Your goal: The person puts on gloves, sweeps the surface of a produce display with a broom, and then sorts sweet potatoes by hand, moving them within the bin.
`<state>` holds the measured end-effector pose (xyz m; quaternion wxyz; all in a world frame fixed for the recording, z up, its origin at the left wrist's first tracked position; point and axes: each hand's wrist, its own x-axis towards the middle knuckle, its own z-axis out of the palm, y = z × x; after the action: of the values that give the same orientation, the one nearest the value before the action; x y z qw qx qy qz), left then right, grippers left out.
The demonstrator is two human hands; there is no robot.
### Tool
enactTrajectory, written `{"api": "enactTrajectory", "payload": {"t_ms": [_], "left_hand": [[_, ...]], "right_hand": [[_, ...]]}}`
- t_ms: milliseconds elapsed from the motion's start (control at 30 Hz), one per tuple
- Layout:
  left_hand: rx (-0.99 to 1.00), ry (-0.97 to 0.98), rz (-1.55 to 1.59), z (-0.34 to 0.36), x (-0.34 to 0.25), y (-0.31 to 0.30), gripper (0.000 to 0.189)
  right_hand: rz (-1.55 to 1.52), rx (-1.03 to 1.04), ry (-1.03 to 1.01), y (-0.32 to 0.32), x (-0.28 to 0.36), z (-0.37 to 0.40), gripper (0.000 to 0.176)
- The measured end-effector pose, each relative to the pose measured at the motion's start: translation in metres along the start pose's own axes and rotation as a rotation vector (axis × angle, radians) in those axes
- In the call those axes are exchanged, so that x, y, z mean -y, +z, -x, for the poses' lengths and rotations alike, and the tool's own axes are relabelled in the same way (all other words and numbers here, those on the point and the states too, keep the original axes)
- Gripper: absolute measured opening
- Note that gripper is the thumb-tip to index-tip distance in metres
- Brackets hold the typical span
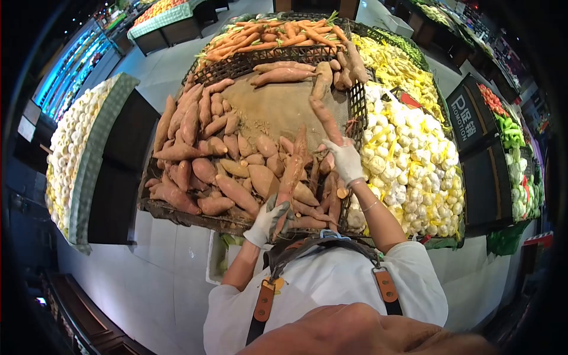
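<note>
Sweet potato (325, 120) gripped by right hand (346, 161), long tuber (290, 177) by left hand (267, 220), above crate (357, 109).

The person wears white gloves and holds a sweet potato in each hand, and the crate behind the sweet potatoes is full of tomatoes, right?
Not quite: the head view shows the crate behind the sweet potatoes full of carrots, not tomatoes. The rest holds: the gloved left hand grips a long sweet potato and the gloved right hand holds a second sweet potato.
</note>
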<state>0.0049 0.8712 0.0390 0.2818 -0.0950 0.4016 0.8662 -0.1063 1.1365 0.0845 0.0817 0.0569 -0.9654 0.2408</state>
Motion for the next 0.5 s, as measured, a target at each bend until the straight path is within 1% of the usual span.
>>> {"api": "enactTrajectory", "payload": {"t_ms": [67, 100, 167, 200, 233, 267, 333, 367, 433, 467, 500], "left_hand": [[-0.031, 0.152, -0.173, -0.029, -0.020, -0.005, 0.060], [-0.046, 0.229, -0.256, -0.043, -0.032, -0.005, 0.066], [-0.071, 0.228, -0.398, -0.072, -0.065, -0.006, 0.079], [-0.064, 0.222, -0.466, -0.089, -0.082, -0.010, 0.077], [-0.060, 0.282, -0.416, -0.107, -0.093, -0.008, 0.075], [-0.038, 0.328, -0.568, -0.127, -0.109, -0.013, 0.074], [-0.046, 0.668, -1.019, -0.179, -0.136, -0.032, 0.073], [-0.092, 0.649, -1.148, -0.190, -0.155, -0.025, 0.073], [-0.191, 0.593, -1.410, -0.201, -0.190, -0.005, 0.073], [-0.164, 0.586, -1.384, -0.200, -0.203, 0.013, 0.073], [-0.179, 0.613, -1.483, -0.208, -0.213, 0.018, 0.073]], "right_hand": [[0.056, -0.082, -0.022, -0.010, -0.011, 0.009, 0.026], [0.031, -0.132, 0.000, -0.012, -0.020, 0.013, 0.026], [-0.018, -0.232, 0.046, -0.011, -0.039, 0.023, 0.027], [-0.018, -0.229, 0.081, -0.017, -0.042, 0.029, 0.027], [-0.022, -0.231, 0.116, -0.022, -0.044, 0.034, 0.028], [0.007, -0.233, 0.114, -0.023, -0.049, 0.040, 0.031], [0.021, -0.254, 0.113, -0.006, -0.070, 0.048, 0.030], [0.024, -0.264, 0.116, 0.003, -0.076, 0.051, 0.029], [0.123, -0.084, 0.267, 0.006, -0.069, 0.057, 0.033], [0.082, -0.120, 0.241, 0.013, -0.070, 0.060, 0.036], [0.078, -0.131, 0.240, 0.017, -0.073, 0.062, 0.035]]}}
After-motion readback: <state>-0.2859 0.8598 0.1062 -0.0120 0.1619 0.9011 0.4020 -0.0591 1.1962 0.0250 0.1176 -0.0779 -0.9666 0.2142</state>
